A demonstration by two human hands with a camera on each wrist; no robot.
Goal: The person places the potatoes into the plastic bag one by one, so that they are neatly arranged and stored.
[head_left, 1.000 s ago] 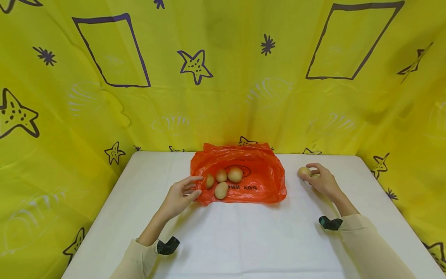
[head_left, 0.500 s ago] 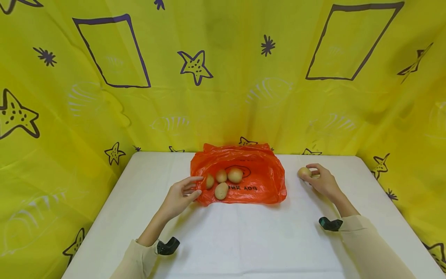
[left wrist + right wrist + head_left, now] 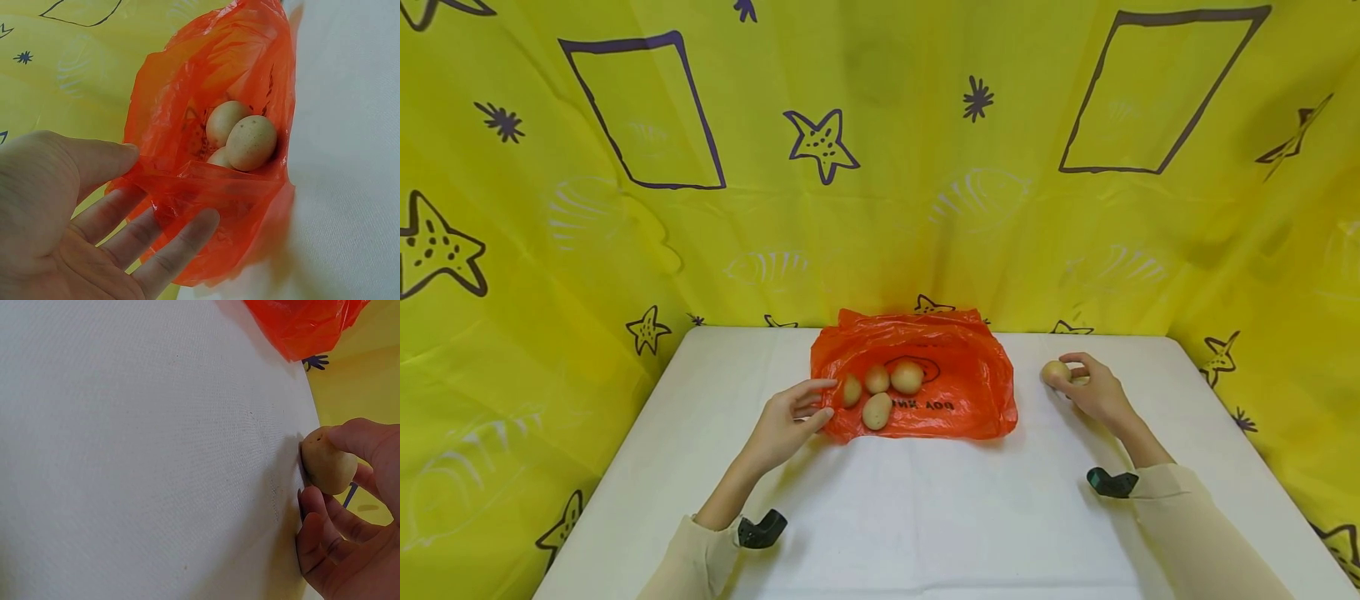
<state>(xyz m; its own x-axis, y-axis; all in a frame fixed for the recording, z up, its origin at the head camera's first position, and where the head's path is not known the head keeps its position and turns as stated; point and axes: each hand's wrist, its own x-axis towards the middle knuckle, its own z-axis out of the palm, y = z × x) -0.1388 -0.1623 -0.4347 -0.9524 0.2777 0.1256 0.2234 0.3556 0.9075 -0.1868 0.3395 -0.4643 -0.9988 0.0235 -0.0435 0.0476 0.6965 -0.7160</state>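
A red plastic bag [image 3: 970, 400] lies on its side at the back middle of the table, its mouth facing the front. Several potatoes [image 3: 876, 411] rest inside, one showing partly through the film at the left. My left hand [image 3: 782, 429] is at the bag's left side; in the left wrist view its spread, fairly straight fingers [image 3: 181, 244] touch the thin film. To the right of the bag, my right hand [image 3: 1097, 390] pinches a single potato [image 3: 328, 464] between thumb and fingers, close over the table.
A white cloth covers the table [image 3: 940, 508]. Yellow curtains [image 3: 895, 225] with drawn stars and fish hang behind and along both sides. Black wrist cameras [image 3: 762, 528] sit at both sleeves.
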